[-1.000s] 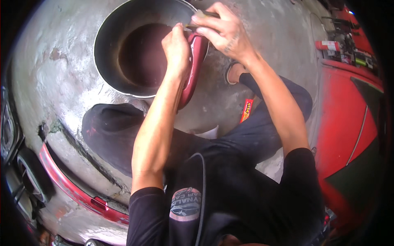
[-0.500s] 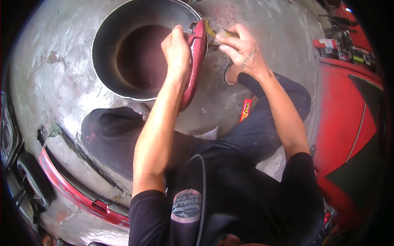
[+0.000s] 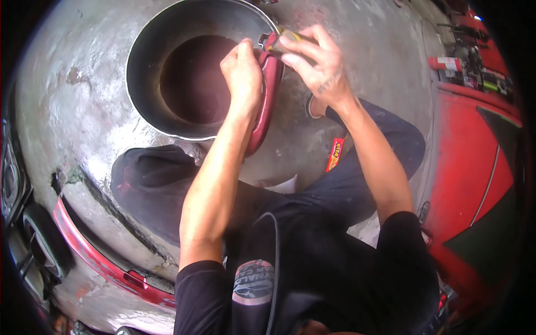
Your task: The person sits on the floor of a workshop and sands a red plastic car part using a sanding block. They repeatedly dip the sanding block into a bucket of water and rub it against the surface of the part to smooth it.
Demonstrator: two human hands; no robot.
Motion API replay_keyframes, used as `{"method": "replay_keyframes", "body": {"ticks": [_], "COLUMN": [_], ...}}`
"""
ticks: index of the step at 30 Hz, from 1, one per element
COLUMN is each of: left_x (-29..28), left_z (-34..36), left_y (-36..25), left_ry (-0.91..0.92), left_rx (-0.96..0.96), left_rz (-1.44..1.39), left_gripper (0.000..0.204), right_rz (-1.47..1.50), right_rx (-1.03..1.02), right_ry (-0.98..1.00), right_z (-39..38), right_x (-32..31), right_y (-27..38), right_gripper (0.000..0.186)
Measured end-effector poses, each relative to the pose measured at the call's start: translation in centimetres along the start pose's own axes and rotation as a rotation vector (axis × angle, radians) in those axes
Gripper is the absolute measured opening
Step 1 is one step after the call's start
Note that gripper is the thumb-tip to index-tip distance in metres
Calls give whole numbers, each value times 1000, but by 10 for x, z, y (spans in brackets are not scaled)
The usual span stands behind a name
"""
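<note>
A long, curved red vehicle body part (image 3: 266,103), glossy with a dark notch at its far end, rests against the right rim of a large black basin (image 3: 146,61). My left hand (image 3: 243,72) closes round the red part from the basin side; its lower stretch is partly hidden by my forearm. Pinched in my right hand (image 3: 321,61) is a folded yellow and grey sheet (image 3: 291,42) that looks like sandpaper. It touches the far end of the red part. Dark reddish-brown water (image 3: 198,78) stands in the basin.
A small red and yellow packet (image 3: 335,154) lies by my right leg. On the left, a long red strip (image 3: 106,265) and a wheel (image 3: 46,240) are on the floor. Red bodywork (image 3: 469,162) and a red can (image 3: 445,63) stand to the right.
My right hand has moved slightly left and inward, bringing the folded sandpaper onto the red part's far end. My left hand and the red part have shifted only a little.
</note>
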State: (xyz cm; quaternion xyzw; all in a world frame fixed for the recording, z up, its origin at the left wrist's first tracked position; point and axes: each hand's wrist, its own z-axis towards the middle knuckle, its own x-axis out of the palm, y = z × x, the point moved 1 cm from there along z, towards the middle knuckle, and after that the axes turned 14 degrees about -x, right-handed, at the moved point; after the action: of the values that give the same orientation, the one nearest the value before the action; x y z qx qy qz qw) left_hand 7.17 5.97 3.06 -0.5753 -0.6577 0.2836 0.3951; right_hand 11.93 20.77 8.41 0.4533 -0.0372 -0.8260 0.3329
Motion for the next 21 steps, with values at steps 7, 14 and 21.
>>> {"method": "replay_keyframes", "body": {"ticks": [7, 14, 21], "left_x": [-4, -10, -16], "left_z": [-4, 12, 15], "left_y": [-14, -2, 2], "left_ry": [20, 70, 189], "left_rx": [-163, -181, -397], "left_rz": [-23, 0, -263], "left_gripper": [47, 51, 46], "right_rz": [-106, 43, 8], "right_rx": [195, 53, 43], "right_ry": [33, -144, -104], "right_z": [23, -6, 22], "right_x": [5, -2, 20], "right_y": [-45, 6, -4], "right_gripper": [32, 32, 29]}}
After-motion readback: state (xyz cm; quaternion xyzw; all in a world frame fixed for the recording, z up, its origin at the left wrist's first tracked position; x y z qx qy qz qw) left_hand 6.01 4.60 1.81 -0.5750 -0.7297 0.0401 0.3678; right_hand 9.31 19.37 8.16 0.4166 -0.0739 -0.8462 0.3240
